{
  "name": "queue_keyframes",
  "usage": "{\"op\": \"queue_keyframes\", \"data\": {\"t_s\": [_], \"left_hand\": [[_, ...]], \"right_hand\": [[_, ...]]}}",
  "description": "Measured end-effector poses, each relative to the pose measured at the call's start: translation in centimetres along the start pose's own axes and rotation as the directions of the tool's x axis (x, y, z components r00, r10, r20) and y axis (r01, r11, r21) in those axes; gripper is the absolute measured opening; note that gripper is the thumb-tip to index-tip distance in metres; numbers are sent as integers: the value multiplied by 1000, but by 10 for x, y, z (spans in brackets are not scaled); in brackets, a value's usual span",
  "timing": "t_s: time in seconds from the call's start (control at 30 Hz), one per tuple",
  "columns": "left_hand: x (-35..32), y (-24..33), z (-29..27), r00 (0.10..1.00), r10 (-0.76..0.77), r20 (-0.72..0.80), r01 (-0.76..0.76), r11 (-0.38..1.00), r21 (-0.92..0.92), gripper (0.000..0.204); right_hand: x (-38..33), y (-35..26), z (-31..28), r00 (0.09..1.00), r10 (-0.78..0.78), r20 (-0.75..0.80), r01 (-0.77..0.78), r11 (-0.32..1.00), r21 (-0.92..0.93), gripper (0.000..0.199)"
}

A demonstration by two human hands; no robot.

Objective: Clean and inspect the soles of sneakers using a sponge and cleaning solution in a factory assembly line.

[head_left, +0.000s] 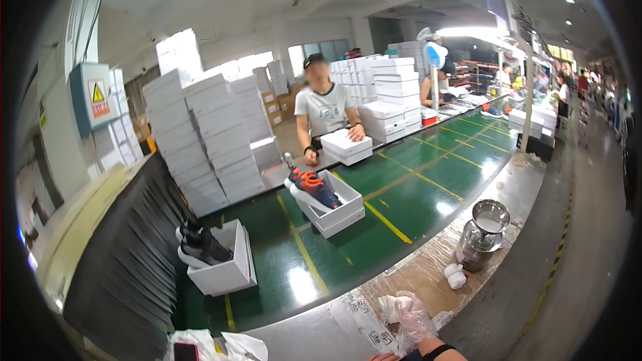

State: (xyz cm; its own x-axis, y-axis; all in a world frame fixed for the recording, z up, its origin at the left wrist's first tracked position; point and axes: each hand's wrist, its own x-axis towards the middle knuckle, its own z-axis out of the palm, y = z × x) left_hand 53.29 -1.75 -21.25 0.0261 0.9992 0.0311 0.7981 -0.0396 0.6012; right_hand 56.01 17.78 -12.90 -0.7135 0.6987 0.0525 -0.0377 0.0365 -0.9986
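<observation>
a factory hall with stacked white cartons along the far side and a long green belt (414, 180) with yellow lines running through it. at the belt's near edge, on a plastic-wrapped ledge, the right hand (413, 317) in a clear glove is closed around a white wad (391, 306), perhaps a small packet; the blur keeps it from being sure. the left hand is out of view. further along the ledge lie two more white packets (455, 275), just beside a steel funnel pot (485, 232). on the belt, a white open box (334, 208) holds blue and orange shoes near the middle, and another box (224, 264) with dark shoes sits toward the left end. at the far edge a person (324, 110) rests both hands on a closed box (346, 146).
</observation>
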Motion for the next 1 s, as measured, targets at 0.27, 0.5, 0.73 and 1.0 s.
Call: {"op": "queue_keyframes", "data": {"t_s": [0.27,0.5,0.73,1.0], "left_hand": [[4,11,-18,1000,-27,16,28,994,-103,29],[6,6,-2,1000,8,-23,-8,1000,-15,31],[6,2,5,999,5,-33,-5,1000,-9,33],[6,-28,37,923,306,-233,-174,872,457,31]], "right_hand": [[10,12,3,999,-9,34,8,1000,19,27],[11,22,-4,998,-61,34,61,998,-8,26],[11,21,-6,997,-51,61,53,998,-18,27],[18,42,-7,994,-85,63,86,996,-7,26]]}}
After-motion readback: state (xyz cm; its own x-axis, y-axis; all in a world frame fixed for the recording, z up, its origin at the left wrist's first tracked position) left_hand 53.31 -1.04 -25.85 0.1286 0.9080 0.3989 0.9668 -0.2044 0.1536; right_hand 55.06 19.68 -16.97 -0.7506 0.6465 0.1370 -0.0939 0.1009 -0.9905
